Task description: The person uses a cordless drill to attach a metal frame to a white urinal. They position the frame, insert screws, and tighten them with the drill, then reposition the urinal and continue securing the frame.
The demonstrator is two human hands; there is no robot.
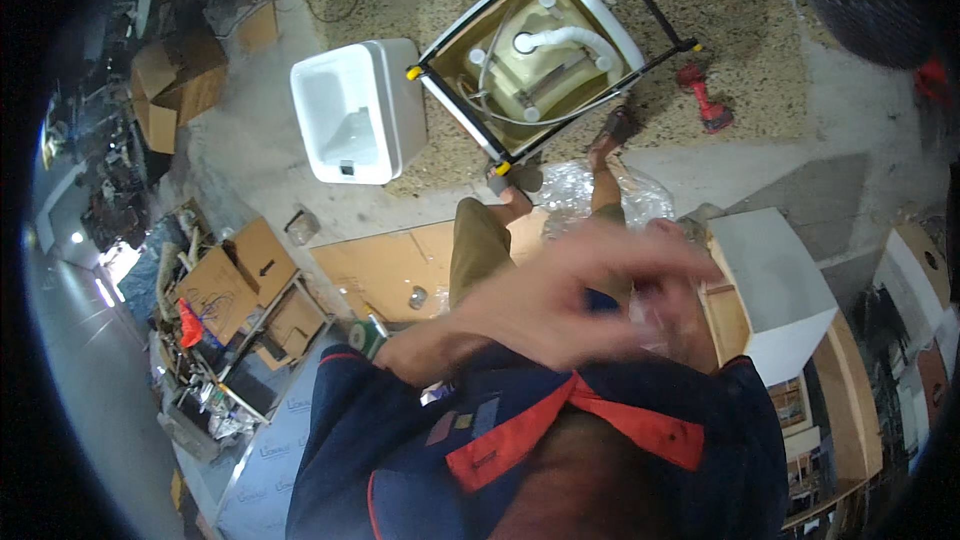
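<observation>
Both hands are raised close in front of my chest, well above the floor. My left hand (pixel 545 300) reaches across to the right, its fingers smeared by motion. Partly behind it, my right hand (pixel 685 315) is blurred too, and I cannot make out whether anything is between them. Beyond my feet lies an upturned white basin (pixel 620 30), its yellowish underside showing, with a white corrugated drain hose (pixel 570 37) attached. A black metal frame (pixel 460 105) with yellow end caps surrounds it. Neither hand touches the basin or frame.
A white tub (pixel 402 110) stands left of the basin. On the pebbled floor at right lies a red cordless drill (pixel 705 105). Clear plastic wrap (pixel 640 190) and flat cardboard (pixel 390 265) lie around my feet. A white cabinet (pixel 785 280) is close at my right.
</observation>
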